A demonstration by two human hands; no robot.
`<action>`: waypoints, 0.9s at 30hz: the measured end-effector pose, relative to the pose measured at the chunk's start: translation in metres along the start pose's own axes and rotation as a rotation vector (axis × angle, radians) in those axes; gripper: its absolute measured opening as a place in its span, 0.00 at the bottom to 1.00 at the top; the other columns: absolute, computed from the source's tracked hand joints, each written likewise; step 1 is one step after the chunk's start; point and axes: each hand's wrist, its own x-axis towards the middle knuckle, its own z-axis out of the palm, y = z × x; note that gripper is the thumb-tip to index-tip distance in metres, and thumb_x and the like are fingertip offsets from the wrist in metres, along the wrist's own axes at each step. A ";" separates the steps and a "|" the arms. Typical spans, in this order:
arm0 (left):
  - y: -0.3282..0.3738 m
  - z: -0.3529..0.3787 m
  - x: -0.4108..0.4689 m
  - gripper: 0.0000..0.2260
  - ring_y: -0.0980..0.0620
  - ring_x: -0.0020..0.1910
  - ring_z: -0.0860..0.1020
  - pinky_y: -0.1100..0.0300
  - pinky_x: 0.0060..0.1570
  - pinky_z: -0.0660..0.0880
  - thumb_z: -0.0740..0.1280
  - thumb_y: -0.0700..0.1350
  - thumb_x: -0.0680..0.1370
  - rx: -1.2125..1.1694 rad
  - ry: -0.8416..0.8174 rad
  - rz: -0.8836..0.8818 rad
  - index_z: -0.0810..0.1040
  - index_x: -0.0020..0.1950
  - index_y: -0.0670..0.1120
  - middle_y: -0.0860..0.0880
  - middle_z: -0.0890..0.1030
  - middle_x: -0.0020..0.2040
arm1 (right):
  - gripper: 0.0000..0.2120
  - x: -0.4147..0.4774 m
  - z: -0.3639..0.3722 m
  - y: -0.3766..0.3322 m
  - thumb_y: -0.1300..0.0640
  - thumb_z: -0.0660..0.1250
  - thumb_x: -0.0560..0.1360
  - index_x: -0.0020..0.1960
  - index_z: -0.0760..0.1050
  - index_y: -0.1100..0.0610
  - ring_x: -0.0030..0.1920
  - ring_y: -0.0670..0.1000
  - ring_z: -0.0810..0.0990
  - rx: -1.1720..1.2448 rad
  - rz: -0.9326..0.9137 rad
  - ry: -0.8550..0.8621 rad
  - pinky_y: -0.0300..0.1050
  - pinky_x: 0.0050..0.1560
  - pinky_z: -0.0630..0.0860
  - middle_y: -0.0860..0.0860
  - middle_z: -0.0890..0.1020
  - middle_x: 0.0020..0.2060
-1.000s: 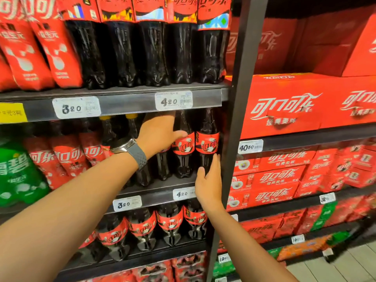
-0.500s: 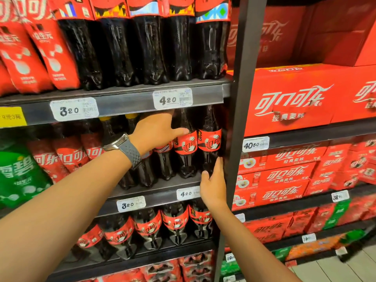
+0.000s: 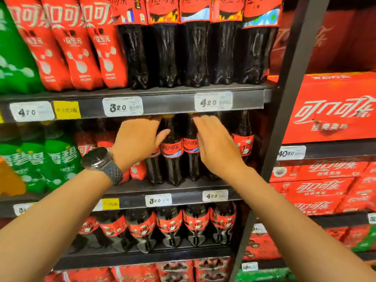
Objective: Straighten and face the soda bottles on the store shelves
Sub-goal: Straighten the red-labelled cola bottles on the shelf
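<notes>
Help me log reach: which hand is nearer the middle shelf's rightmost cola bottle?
Right. The right hand lies just left of the rightmost cola bottle; the left hand is farther left.

shelves point(image 3: 168, 103): dark grey metal, one above another | post point(image 3: 278, 123): dark and tall, slants in the view, stands between the left rack and the right rack | price tags point(image 3: 213, 101): white, on shelf edges, some yellow tags point(image 3: 66, 109) too | right rack: red boxes point(image 3: 329, 110) in piles | top right corner: dark, little light
</notes>
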 end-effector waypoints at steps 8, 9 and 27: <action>-0.014 0.010 0.014 0.31 0.42 0.52 0.79 0.50 0.48 0.76 0.55 0.71 0.74 -0.301 -0.209 -0.165 0.73 0.64 0.49 0.45 0.81 0.55 | 0.21 0.062 0.001 0.000 0.44 0.54 0.81 0.66 0.70 0.57 0.56 0.64 0.76 -0.276 0.133 -0.311 0.54 0.48 0.72 0.62 0.77 0.58; -0.015 0.013 0.016 0.30 0.42 0.54 0.79 0.50 0.50 0.76 0.54 0.70 0.75 -0.327 -0.240 -0.177 0.72 0.66 0.50 0.44 0.81 0.57 | 0.25 0.067 0.001 0.000 0.42 0.53 0.80 0.69 0.68 0.57 0.60 0.64 0.74 -0.321 0.141 -0.358 0.55 0.53 0.72 0.62 0.74 0.63; -0.014 0.018 0.027 0.29 0.42 0.48 0.76 0.54 0.45 0.68 0.51 0.66 0.79 -0.427 -0.336 -0.291 0.74 0.64 0.44 0.42 0.80 0.54 | 0.15 0.075 -0.001 0.015 0.59 0.55 0.81 0.66 0.69 0.54 0.51 0.57 0.75 -0.154 0.170 -0.550 0.49 0.43 0.72 0.56 0.76 0.58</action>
